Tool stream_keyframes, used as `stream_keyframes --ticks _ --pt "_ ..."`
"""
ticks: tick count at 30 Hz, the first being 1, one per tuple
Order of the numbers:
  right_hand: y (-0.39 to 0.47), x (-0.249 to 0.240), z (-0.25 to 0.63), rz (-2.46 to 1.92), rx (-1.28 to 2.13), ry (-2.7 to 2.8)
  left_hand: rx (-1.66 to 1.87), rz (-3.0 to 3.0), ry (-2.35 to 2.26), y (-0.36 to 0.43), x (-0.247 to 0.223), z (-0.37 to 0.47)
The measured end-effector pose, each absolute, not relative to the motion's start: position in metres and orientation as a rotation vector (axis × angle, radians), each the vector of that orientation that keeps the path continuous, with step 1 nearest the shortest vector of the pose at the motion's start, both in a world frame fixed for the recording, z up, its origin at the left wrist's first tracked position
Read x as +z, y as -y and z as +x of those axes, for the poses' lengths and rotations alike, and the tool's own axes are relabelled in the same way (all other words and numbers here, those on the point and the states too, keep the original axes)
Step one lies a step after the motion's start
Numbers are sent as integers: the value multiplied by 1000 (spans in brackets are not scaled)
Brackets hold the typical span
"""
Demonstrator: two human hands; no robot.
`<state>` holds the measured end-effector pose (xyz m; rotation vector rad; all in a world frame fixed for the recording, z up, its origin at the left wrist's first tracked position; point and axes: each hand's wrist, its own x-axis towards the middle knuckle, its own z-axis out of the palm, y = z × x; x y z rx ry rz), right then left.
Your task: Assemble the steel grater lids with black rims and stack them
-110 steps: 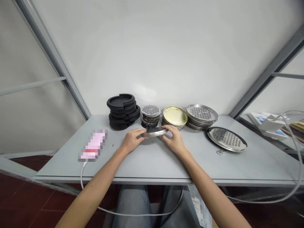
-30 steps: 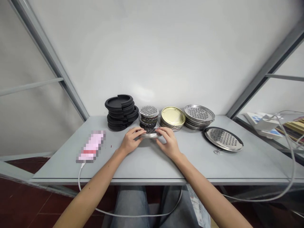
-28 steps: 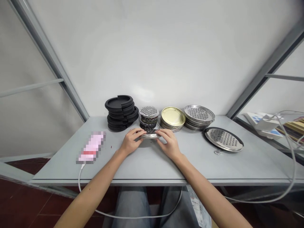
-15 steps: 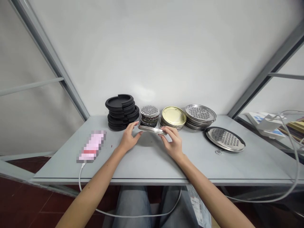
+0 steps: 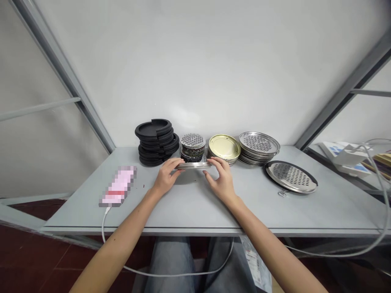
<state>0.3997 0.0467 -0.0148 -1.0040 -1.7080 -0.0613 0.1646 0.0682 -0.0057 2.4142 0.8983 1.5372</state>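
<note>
A thin round metal disc [image 5: 194, 165], seen almost edge-on, is held level above the table in front of me. My left hand [image 5: 166, 177] pinches its left edge, fingers on top and thumb below. At the right edge is my right hand [image 5: 222, 179], its fingertips touching the rim and its thumb a little lower. Behind the disc stands a stack of small round grater plates [image 5: 193, 141]. Beside it is a stack of gold-coloured round lids [image 5: 224, 147]. The disc's upper face is hidden by the flat angle.
Black ring-shaped bases [image 5: 155, 140] are stacked at the back left. Larger silver grater plates [image 5: 259, 144] form a pile at the back right. An assembled round grater [image 5: 291, 176] with a black rim lies nearer. A phone [image 5: 119, 186] with a white cable [image 5: 104, 228] lies left.
The disc has turned from a slight tilt to nearly level and shifted a little left. My right thumb has moved slightly away from the disc's underside.
</note>
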Motion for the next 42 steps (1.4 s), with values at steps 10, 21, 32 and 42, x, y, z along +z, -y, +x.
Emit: stream_keyframes --ticks 10,21,32,42 --pt "-46 -13 398 -851 -51 1799 1402 2530 -943 -65 -7 170" --pt "-43 -8 404 -884 43 1630 1426 2351 -1056 -78 -11 161" --pt "-52 -18 405 -1053 64 1753 1579 2540 -1021 -66 -9 169" --pt "-51 -17 405 -966 127 1834 1454 2588 -1058 -63 -12 177"
